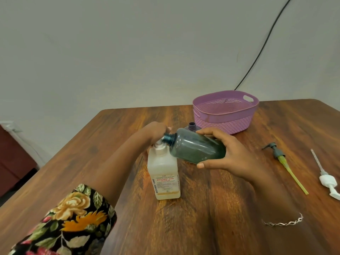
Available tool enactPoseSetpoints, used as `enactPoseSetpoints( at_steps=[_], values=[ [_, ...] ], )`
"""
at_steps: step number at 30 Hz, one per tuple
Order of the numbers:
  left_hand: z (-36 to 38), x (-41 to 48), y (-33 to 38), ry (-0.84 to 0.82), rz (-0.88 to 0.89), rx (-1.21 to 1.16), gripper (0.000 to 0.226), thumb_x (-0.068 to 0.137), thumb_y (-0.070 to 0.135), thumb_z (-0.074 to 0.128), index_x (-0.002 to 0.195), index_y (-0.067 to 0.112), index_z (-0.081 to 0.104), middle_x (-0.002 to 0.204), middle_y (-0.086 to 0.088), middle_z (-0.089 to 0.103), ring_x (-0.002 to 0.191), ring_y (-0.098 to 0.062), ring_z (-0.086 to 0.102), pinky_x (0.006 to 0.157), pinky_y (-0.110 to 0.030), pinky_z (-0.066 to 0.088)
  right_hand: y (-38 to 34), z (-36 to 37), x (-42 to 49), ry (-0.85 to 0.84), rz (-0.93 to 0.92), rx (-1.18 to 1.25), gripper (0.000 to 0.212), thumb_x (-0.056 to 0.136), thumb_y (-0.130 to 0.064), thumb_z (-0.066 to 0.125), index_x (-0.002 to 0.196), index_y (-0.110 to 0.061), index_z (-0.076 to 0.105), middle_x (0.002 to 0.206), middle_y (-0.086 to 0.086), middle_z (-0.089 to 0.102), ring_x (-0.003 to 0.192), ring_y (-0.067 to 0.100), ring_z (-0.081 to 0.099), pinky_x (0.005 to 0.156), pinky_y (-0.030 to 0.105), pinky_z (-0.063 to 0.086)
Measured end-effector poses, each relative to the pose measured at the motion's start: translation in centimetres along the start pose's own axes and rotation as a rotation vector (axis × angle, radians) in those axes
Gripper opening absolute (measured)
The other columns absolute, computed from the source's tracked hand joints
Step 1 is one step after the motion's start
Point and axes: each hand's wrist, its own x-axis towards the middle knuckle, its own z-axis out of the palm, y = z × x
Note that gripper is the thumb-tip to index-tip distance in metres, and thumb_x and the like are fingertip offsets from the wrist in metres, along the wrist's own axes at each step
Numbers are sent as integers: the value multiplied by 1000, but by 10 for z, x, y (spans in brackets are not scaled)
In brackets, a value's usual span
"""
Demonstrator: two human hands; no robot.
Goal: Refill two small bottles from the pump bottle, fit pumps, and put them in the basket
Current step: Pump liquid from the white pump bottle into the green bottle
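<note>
Hands | left hand curled over square milky pump bottle | right hand grips smooth green bottle, tilted

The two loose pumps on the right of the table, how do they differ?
The grey pump has a yellow-green tube; the white pump has a pale one. The grey pump's head lies at the far end, its tube toward the near edge; the white pump lies the other way round. Both lie loose on the table.
</note>
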Motion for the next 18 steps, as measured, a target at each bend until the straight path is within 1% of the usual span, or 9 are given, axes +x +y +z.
enactPoseSetpoints(
  at_steps=[2, 4, 5, 7, 9, 12, 14, 16, 18],
  values=[
    [-4, 2, -2, -37, -15, -64, 31, 100, 16, 36, 120, -2, 52, 82, -9, 51, 85, -24, 52, 75, -30, 46, -1, 1, 0, 11, -8, -4, 65, 63, -22, 84, 113, -43, 48, 113, -24, 52, 103, -8, 51, 78, 10, 45],
    [-12, -1, -2, -118, -65, -169, 37, 96, 37, 43, 114, 7, 52, 105, -20, 56, 104, -36, 55, 88, -48, 49, -3, 1, 1, 27, -17, -7, 65, 63, -25, 83, 113, -44, 47, 114, -24, 52, 104, -7, 51, 78, 9, 46],
    [-15, -2, -1, -162, -87, -205, 48, 90, 51, 46, 113, 9, 53, 118, -24, 54, 113, -42, 51, 95, -58, 42, -4, 0, 2, 32, -20, -12, 65, 63, -26, 83, 114, -44, 46, 114, -24, 52, 104, -7, 51, 77, 8, 46],
    [-19, 0, 0, -248, -126, -234, 73, 74, 70, 49, 118, 11, 53, 126, -23, 51, 118, -44, 47, 101, -62, 34, -7, -3, 3, 37, -27, -28, 67, 63, -26, 83, 117, -42, 46, 114, -24, 51, 104, -7, 51, 76, 8, 46],
    [-16, 1, -1, -225, -101, -253, 65, 80, 66, 46, 113, 10, 54, 118, -20, 54, 110, -37, 52, 99, -53, 39, -7, -5, 4, 37, -36, -38, 68, 63, -25, 83, 118, -40, 46, 114, -23, 52, 104, -8, 51, 77, 7, 45],
    [-7, 8, -6, -91, -24, -218, 35, 98, 39, 36, 97, 8, 53, 102, -16, 56, 85, -23, 52, 80, -31, 45, -5, -4, 4, 36, -50, -44, 66, 62, -22, 85, 113, -41, 48, 112, -23, 53, 103, -11, 50, 78, 3, 42],
    [-1, 12, -7, -40, -33, -188, 30, 100, 25, 34, 81, 8, 48, 85, -11, 54, 70, -16, 48, 66, -21, 42, -2, -3, 4, 29, -44, -53, 65, 60, -21, 85, 109, -43, 48, 111, -24, 53, 102, -12, 49, 77, 1, 41],
    [1, 11, -7, -33, -46, -153, 30, 101, 22, 33, 77, 9, 46, 79, -7, 50, 66, -13, 45, 63, -19, 40, -1, -2, 3, 22, -34, -53, 65, 60, -21, 86, 109, -42, 48, 110, -24, 53, 101, -13, 49, 76, 0, 41],
    [-2, 10, -6, -60, -42, -165, 32, 100, 31, 34, 92, 6, 52, 90, -11, 55, 76, -16, 52, 74, -25, 46, -1, -2, 3, 21, -26, -40, 66, 61, -21, 85, 112, -40, 49, 111, -23, 53, 101, -13, 49, 75, 0, 41]
  ],
)
